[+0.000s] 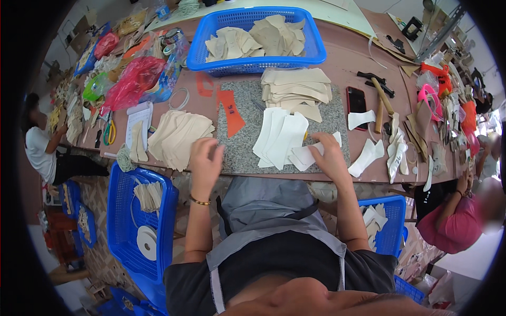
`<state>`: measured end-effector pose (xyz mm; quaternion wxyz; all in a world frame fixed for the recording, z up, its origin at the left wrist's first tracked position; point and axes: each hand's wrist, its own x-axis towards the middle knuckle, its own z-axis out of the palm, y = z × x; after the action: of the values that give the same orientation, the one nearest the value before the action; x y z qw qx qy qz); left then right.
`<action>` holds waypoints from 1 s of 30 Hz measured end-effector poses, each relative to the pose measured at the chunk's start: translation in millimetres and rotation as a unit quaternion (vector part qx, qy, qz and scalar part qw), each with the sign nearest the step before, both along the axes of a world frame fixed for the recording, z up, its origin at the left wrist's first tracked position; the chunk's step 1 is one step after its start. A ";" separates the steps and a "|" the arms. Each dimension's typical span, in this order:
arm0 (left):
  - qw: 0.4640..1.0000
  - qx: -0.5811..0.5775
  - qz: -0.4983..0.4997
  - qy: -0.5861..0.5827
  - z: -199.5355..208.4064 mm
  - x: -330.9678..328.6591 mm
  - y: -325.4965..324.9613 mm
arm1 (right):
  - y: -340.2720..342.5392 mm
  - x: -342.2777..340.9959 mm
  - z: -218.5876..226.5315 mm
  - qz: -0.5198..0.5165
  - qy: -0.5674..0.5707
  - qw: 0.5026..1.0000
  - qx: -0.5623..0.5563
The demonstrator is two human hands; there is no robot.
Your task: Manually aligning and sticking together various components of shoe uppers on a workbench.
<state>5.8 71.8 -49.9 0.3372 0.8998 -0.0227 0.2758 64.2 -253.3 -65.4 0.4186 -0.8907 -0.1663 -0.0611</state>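
My left hand (206,158) is open, thumb and fingers apart, at the right edge of a fanned stack of beige cut pieces (176,138). It seems to hold nothing. On the speckled grey slab (240,152), my right hand (331,157) has its thumb and fingers on a white cut piece (301,157), partly covering it. Just left of that lies an overlapping pile of white cut pieces (279,134). Behind it rises a taller stack of cream pieces (295,87). An orange template (230,113) lies flat on the slab's left part.
A blue basket (256,68) of cut pieces stands at the back. Right of the slab are a phone (356,105), a hammer (382,100) and loose white pieces (366,157). Scissors (109,131) and a notepad (138,117) lie left. People sit at both sides.
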 end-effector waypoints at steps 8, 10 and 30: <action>0.964 0.089 -0.250 0.027 -23.6 17.6 -108.9 | 3.5 -20.0 1.6 0.089 -0.029 0.981 -0.171; 0.952 0.110 -0.278 0.061 -28.5 21.1 -115.6 | 2.0 -21.9 2.6 0.086 -0.012 0.982 -0.167; 0.908 -0.277 -0.274 0.156 14.7 5.9 -120.0 | 35.0 -39.1 33.3 0.033 0.007 0.994 0.100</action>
<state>11.7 -48.2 -35.3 0.6346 0.7601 -0.1377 0.0241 25.0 -218.3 -32.1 0.5083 -0.8389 -0.1857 -0.0574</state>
